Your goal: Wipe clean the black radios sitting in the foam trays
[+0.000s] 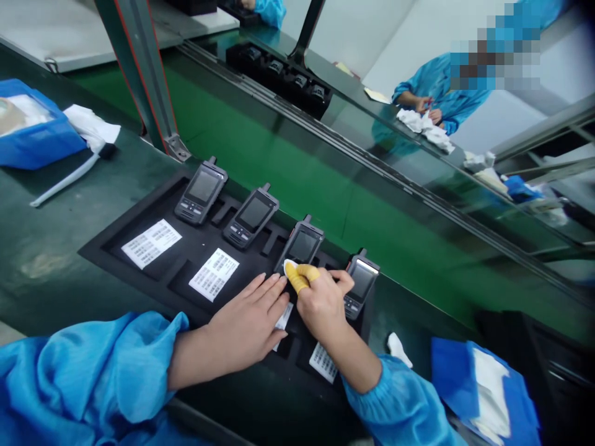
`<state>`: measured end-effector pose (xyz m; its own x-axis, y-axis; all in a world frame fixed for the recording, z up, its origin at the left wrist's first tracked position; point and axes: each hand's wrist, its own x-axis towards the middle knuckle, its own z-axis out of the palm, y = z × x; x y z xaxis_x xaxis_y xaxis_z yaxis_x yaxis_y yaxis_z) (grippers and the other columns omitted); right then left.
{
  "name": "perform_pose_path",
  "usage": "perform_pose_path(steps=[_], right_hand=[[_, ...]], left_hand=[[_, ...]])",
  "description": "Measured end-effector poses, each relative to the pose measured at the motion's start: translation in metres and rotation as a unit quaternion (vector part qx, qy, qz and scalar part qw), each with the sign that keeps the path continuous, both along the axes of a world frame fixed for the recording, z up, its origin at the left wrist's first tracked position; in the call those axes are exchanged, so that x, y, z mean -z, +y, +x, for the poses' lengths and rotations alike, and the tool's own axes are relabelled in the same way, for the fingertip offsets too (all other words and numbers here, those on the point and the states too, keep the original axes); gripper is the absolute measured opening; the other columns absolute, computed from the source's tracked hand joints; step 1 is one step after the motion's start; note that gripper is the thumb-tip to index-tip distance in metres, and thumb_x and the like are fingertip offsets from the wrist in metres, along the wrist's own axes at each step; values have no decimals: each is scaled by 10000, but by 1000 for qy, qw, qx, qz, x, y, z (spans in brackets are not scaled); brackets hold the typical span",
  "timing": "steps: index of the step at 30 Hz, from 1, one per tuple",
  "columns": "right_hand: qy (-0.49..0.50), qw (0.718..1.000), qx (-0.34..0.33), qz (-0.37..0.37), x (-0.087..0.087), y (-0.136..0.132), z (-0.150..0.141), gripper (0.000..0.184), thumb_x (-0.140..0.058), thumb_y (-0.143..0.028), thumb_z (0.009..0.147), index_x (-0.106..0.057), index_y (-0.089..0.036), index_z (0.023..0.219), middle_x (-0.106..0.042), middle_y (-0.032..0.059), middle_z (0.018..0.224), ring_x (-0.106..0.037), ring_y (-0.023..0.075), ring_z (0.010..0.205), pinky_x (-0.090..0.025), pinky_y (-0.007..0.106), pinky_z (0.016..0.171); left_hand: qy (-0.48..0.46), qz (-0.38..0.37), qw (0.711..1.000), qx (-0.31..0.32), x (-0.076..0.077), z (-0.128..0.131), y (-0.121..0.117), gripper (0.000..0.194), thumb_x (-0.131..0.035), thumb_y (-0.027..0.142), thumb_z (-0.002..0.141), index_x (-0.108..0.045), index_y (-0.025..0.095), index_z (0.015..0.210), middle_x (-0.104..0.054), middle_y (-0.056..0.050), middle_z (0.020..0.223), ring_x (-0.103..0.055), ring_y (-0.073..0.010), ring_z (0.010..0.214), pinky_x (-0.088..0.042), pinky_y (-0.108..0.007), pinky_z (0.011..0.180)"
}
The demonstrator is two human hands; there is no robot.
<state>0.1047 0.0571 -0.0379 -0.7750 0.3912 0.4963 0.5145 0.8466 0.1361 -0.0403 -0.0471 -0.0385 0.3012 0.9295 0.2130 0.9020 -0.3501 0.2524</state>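
Observation:
My right hand (pixel 323 303) wears yellow covers on two fingers and pinches a small white wipe (pixel 287 267). It presses the wipe to the lower front of a grey handheld radio (pixel 304 241) with a screen and stub antenna. Flat beside it lies my left hand (pixel 248 325), fingers stretched out, their tips near that radio's base and partly over a barcode label sheet (pixel 284 317). The radio stands in a black foam tray (pixel 153 288) among others: one at far left (pixel 199 192), another next to it (pixel 251 217), and a right-hand radio (pixel 360 285) beyond my right knuckles.
More label sheets (pixel 214 274) lie in the tray. A blue bin (pixel 41 127) and a white-handled brush (pixel 69 176) are at left. To the right are a crumpled white wipe (pixel 398 350) and a blue box (pixel 483 390). A metal post (pixel 144 74) rises behind; a co-worker (pixel 446 93) works across.

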Motion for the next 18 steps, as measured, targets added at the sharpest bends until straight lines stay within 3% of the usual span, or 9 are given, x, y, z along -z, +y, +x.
perform_pose_path(steps=[5,8,10,14,18], right_hand=[[18,999,-20,-19,-1,-9,2,267,-499,-19,786,-681,-213,820,-666,3,860,-492,136,765,-216,376,832],[52,997,49,14,-1,4,5,294,-495,12,746,-680,-214,784,-656,18,882,-489,153,795,-213,380,817],[54,995,80,30,-1,7,6,317,-488,40,711,-682,-203,773,-646,30,877,-482,160,797,-217,373,796],[26,999,21,16,-5,-3,-2,311,-493,41,692,-682,-200,743,-637,26,850,-475,151,771,-236,365,800],[33,999,27,27,-20,2,-33,327,-508,7,705,-705,-209,852,-632,41,878,-474,170,806,-229,375,806]], left_hand=[[-66,36,996,-39,-17,-5,-7,221,-454,236,905,-645,131,947,-658,-105,971,-602,-252,1002,-440,-442,969],[-67,28,996,-50,-31,-24,-14,187,-501,250,885,-650,138,902,-626,-96,893,-598,-255,898,-508,-432,827],[-44,39,996,-69,-33,-44,-17,204,-516,261,882,-656,125,943,-629,-113,942,-596,-274,936,-503,-452,845],[37,41,993,-108,-20,-81,-15,287,-531,272,884,-631,96,1087,-578,-185,1235,-498,-343,1216,-365,-525,1045],[71,-12,990,-124,-4,-93,-12,569,-585,401,860,-478,78,1315,-423,-236,1421,-386,-365,1332,-333,-508,1077]])
